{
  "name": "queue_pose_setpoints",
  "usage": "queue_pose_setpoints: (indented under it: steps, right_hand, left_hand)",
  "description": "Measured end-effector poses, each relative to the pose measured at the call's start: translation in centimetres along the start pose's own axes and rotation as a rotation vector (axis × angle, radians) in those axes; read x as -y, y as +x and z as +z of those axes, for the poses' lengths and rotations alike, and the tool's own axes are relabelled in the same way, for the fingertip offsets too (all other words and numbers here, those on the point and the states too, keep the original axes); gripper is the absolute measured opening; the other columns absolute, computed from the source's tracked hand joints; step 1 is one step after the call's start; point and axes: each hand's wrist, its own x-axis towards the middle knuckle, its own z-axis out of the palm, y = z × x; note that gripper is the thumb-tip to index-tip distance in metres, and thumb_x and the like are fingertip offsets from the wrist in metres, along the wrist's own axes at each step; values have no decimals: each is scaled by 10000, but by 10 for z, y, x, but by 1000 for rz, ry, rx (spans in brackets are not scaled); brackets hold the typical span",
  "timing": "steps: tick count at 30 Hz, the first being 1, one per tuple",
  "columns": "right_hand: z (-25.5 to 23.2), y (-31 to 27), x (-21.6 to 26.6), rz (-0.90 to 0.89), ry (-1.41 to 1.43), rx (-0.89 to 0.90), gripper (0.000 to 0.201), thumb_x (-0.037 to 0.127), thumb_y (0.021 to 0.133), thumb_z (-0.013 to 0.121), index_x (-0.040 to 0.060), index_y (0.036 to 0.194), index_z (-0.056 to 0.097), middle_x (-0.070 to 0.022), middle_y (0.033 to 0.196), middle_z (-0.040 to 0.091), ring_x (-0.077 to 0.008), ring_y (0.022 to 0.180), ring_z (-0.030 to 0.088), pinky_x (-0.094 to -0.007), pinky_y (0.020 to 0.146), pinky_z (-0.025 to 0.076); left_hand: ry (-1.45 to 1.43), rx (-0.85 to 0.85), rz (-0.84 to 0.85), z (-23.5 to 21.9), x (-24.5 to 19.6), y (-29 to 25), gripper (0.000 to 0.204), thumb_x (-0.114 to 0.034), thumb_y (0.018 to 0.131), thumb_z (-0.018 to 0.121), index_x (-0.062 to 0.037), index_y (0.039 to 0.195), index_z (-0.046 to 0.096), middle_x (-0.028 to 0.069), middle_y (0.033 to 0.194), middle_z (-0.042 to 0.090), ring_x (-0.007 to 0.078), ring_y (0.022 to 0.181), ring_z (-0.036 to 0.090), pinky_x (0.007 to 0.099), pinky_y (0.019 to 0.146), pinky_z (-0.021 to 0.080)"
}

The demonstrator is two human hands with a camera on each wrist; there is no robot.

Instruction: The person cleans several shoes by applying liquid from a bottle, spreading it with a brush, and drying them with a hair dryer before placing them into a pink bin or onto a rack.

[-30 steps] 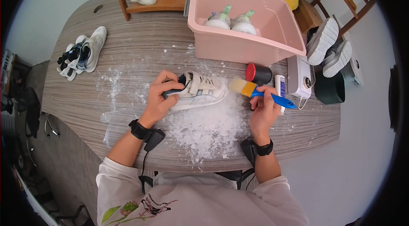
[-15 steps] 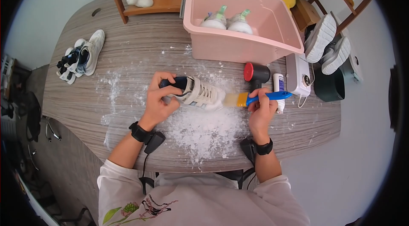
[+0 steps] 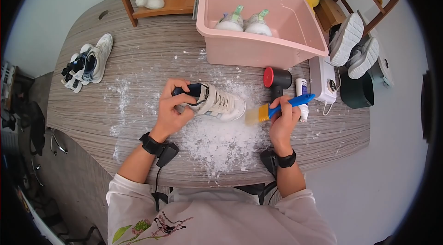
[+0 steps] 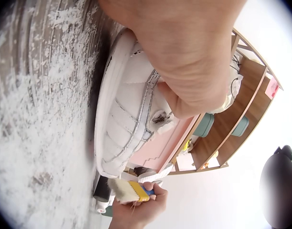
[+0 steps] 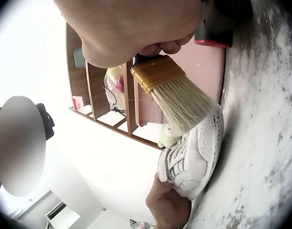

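Observation:
A white strap sneaker [image 3: 220,105] with a dark lining points its toe to the right over a patch of white powder [image 3: 221,143] on the table. My left hand [image 3: 174,105] grips it at the heel and collar. In my right hand [image 3: 284,122] is a paintbrush [image 3: 290,105] with a blue handle and a yellow band. Its pale bristles [image 5: 181,105] point down and left beside the sneaker's toe, close over the powder. From the left wrist view, the side of the sneaker [image 4: 127,114] shows cracked, worn seams.
A pink bin [image 3: 263,49] with two shoes inside stands at the back. Right of centre are a black hair dryer [image 3: 278,79] with a red end, a white bottle [image 3: 302,99] and a white appliance [image 3: 323,81] carrying upturned shoes. More sneakers [image 3: 94,60] sit at the left.
The sneaker has rolled so its opening and laces face up more. The brush has swung downward; its bristles touched the toe half a second ago and now sit just off it, lower.

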Motion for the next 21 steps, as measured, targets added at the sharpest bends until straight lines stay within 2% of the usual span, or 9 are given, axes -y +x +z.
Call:
queue_pose_setpoints:
  steps: [5, 11, 15, 17, 21]
  right_hand:
    - [13, 4, 3, -71, -41, -106, 309, 207, 1008, 511, 26, 784, 621, -23, 719, 615, -52, 504, 465, -219, 453, 335]
    - [0, 1, 1, 70, 32, 27, 276, 175, 1012, 523, 25, 804, 624, -15, 706, 595, -50, 512, 476, -213, 463, 344]
    - [14, 4, 4, -1, -5, -76, 296, 186, 1009, 522, 24, 786, 629, -15, 697, 595, -46, 500, 463, -212, 456, 338]
    - [15, 5, 5, -16, -24, -107, 308, 190, 1007, 519, 23, 773, 629, -16, 694, 595, -46, 496, 458, -211, 452, 334]
    - [-1, 3, 1, 98, -65, 27, 283, 183, 1009, 523, 14, 813, 636, -23, 713, 609, -49, 501, 470, -212, 461, 351]
  left_hand:
    - [3, -5, 6, 1, -1, 1, 206, 30, 598, 569, -12, 772, 671, 112, 1018, 486, 308, 1051, 530, 452, 1043, 426]
    - [2, -4, -1, 1, -2, 1, 188, 22, 600, 572, -13, 759, 666, 112, 1018, 489, 307, 1046, 533, 452, 1035, 429]
    - [1, -1, 3, 1, 0, 0, 190, 17, 603, 572, -16, 763, 669, 115, 1033, 490, 312, 1065, 536, 451, 1026, 431]
    - [-1, 2, -34, 0, -2, -1, 168, 30, 613, 569, -18, 748, 655, 121, 1076, 490, 327, 1128, 539, 450, 1023, 429]
    - [27, 4, -21, -1, 4, -1, 128, 48, 640, 570, -26, 721, 635, 135, 1164, 493, 344, 1201, 530, 454, 1034, 415]
